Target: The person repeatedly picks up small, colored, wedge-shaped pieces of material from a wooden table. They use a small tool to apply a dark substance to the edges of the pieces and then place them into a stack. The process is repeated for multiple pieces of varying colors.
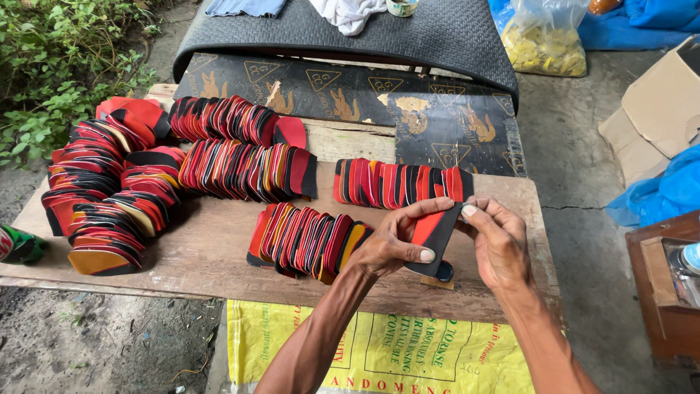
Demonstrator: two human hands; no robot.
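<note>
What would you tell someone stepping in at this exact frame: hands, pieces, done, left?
Left hand and right hand together pinch one red-and-black cut piece above the wooden board; a small dark round thing sits under it.
Fanned rows of similar red, black and orange pieces cover the board; the nearest row lies beside the left hand.
Done: many pieces laid in rows.
Left: the held piece is not yet set down.

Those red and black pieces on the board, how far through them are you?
Looks done: long overlapping rows of red and black pieces cover the wooden board. In hand: the left hand and right hand together hold one red and black piece. What is left cannot be judged; no untouched pile is recognisable.
</note>
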